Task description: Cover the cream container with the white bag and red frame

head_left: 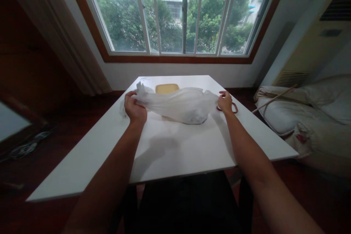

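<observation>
A white, translucent plastic bag [178, 104] is stretched sideways between my two hands, just above the white table. My left hand [135, 108] is closed on the bag's left end, with the fingers curled around the crumpled film. At the other end, my right hand [225, 101] pinches the bag between thumb and fingers. A dark shape shows faintly through the bag's lower right part; I cannot tell what it is. Behind the bag lies a yellowish rectangular thing [166, 88] with rounded corners, partly covered by the plastic. Reddish-brown handles [234, 108], perhaps of scissors, show beside my right hand.
The white table [175, 157] narrows toward the wall under the window [181, 14]. More clear plastic [124, 109] lies by my left hand. On the right are stuffed sacks [276, 117] with a thin stick [274, 98] across them, and a tall floor unit [309, 44].
</observation>
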The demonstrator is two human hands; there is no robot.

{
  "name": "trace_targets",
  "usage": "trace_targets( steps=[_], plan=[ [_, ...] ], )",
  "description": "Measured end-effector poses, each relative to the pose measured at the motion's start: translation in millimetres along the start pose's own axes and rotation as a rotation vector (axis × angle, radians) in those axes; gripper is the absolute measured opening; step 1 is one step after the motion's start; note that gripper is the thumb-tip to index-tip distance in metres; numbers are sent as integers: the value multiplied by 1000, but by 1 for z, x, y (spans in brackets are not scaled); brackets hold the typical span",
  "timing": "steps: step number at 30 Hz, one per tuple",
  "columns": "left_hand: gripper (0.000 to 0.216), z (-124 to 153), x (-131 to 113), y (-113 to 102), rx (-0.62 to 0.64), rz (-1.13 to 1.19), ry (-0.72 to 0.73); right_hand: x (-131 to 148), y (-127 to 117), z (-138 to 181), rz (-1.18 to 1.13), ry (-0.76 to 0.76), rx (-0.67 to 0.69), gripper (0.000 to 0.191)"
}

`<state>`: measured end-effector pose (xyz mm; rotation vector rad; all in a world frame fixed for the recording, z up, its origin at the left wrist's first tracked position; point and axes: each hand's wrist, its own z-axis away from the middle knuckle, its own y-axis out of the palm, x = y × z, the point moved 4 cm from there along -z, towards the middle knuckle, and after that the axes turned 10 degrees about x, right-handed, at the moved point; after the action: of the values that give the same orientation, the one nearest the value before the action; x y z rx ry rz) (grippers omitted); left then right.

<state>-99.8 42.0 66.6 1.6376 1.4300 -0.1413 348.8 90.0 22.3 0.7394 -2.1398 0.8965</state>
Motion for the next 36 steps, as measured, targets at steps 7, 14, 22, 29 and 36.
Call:
trace_targets(
  steps=[7,14,22,29,36],
  plan=[
    [51,37,1,36,763,-390,-327,25,10,7,-110,-129,171,30],
    [64,89,30,54,963,-1079,-130,63,42,40,38,-389,653,31],
    [21,100,51,56,978,-1107,-103,69,57,51,107,-474,636,15],
    [17,87,0,70,791,-939,300,94,27,44,-116,-501,242,19],
    [16,120,-13,90,1135,-712,437,91,7,29,-575,-292,280,43]
  ],
)
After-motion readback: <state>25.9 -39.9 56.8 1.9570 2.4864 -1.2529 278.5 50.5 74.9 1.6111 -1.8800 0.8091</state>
